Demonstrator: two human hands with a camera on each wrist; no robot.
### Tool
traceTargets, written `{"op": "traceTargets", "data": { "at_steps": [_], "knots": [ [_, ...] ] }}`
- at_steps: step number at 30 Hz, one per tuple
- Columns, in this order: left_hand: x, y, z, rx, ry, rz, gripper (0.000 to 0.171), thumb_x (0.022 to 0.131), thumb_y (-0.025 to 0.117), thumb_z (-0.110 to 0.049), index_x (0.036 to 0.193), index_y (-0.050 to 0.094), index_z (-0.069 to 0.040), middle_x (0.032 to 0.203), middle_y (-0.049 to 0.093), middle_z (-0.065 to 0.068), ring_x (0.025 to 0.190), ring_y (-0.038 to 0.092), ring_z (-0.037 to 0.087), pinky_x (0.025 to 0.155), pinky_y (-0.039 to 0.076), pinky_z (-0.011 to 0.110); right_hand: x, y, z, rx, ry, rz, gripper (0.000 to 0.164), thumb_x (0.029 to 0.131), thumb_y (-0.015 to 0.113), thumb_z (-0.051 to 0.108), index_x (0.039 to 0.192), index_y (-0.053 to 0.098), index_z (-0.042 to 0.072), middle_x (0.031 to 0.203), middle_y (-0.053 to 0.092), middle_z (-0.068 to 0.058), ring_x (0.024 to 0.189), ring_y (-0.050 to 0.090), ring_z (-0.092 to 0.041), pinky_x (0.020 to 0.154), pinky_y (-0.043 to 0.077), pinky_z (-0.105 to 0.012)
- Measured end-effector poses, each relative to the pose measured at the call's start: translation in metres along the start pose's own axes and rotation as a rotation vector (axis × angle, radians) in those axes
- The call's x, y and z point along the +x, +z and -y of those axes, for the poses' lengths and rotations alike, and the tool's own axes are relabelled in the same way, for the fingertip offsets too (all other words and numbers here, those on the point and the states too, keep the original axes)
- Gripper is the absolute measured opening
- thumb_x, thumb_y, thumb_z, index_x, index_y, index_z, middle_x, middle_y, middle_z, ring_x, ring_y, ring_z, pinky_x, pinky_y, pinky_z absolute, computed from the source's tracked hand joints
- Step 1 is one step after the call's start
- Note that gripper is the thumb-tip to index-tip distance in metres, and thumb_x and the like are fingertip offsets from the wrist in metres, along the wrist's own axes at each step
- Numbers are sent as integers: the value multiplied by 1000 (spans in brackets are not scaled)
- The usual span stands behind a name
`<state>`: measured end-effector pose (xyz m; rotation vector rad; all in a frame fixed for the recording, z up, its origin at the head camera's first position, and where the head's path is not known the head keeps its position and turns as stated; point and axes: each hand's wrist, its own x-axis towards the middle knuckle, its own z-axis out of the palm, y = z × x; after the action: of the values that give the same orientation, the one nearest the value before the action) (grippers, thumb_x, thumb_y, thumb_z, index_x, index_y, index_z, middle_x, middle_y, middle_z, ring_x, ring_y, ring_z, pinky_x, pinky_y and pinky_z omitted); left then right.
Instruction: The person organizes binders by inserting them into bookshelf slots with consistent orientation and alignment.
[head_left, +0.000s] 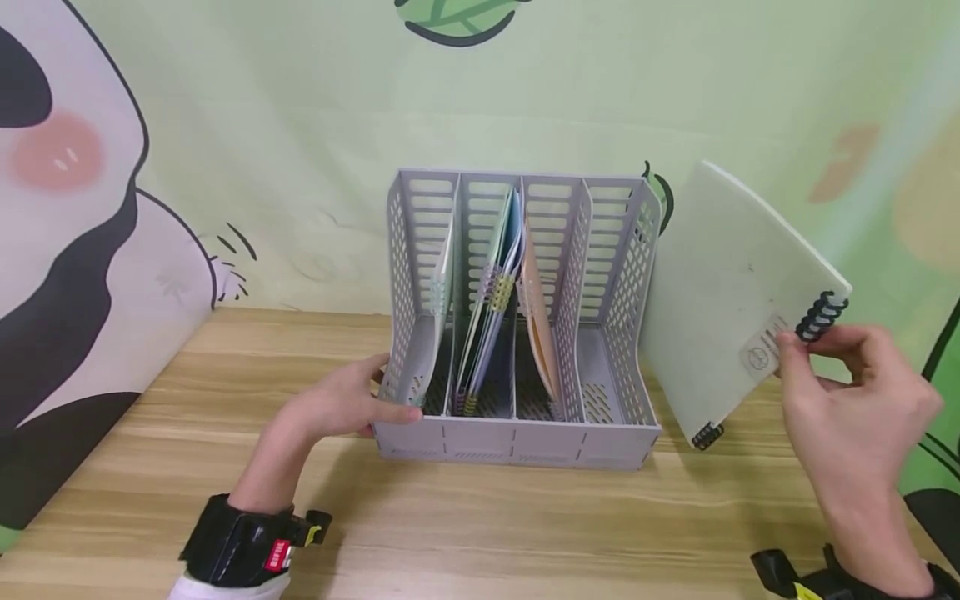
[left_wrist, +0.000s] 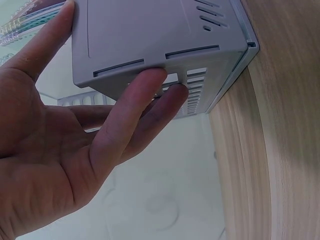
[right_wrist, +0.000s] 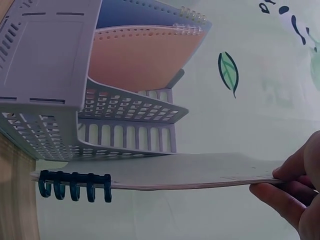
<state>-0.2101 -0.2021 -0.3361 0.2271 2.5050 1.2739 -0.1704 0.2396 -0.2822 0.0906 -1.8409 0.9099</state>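
A grey file rack (head_left: 517, 442) with several upright slots stands on the table. My left hand (head_left: 348, 400) grips its left front corner, thumb over the front rim and fingers along the side wall, as the left wrist view also shows. To the right of the rack, my right hand (head_left: 862, 400) pinches a white notebook (head_left: 720, 283) with black ring bindings by its spine edge. The notebook is tilted, close beside the rack's right wall. Thin ring-bound notebooks fill part of the rack: a pale one (head_left: 441, 308) at left, blue and green ones (head_left: 495, 308) together, and an orange one (right_wrist: 145, 57).
The rightmost slot (head_left: 600, 375) of the rack holds nothing. Behind the wooden table (head_left: 450, 533) hangs a pale green cloth (head_left: 300, 125) printed with a panda and leaves. Black straps (head_left: 243, 542) with small cameras sit on both wrists.
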Motion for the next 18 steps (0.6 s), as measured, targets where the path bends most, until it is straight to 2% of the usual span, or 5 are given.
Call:
{"op": "traceTargets", "data": {
  "at_steps": [4, 6, 10, 13, 18],
  "knots": [
    [0, 0, 0, 12, 2, 0, 85, 81, 82, -31, 145, 37, 0, 118, 52, 23, 94, 63, 29, 68, 56, 38, 1, -4, 5, -5, 2, -8, 16, 80, 72, -10, 86, 59, -18, 84, 58, 22, 80, 61, 15, 59, 44, -3],
    [0, 0, 0, 14, 0, 0, 84, 80, 82, -31, 145, 37, -1, 119, 52, 23, 94, 62, 29, 67, 56, 38, 2, -6, 8, -29, -8, -5, 12, 82, 71, -8, 84, 60, -12, 87, 57, 24, 82, 60, 15, 60, 44, -3],
    [0, -1, 0, 14, 5, 6, 84, 81, 82, -30, 145, 36, -1, 119, 51, 23, 95, 62, 29, 67, 55, 38, 1, -10, 13, -68, -21, 10, 13, 87, 69, -2, 93, 61, -11, 94, 53, 28, 87, 58, 17, 63, 44, -2],
    [0, -1, 0, 15, 4, 8, 85, 81, 82, -31, 145, 36, -1, 118, 52, 23, 95, 61, 29, 67, 55, 39, 0, -14, 15, -89, -30, 27, 23, 92, 66, 4, 102, 58, -15, 99, 50, 31, 90, 56, 18, 67, 44, -3],
    [1, 0, 0, 18, 0, 10, 84, 81, 82, -31, 145, 37, -2, 116, 54, 21, 94, 62, 28, 67, 55, 39, -2, -20, 18, -135, 4, 58, 27, 96, 61, 8, 111, 54, -14, 102, 45, 34, 92, 53, 20, 68, 43, -2]
  ]
}}
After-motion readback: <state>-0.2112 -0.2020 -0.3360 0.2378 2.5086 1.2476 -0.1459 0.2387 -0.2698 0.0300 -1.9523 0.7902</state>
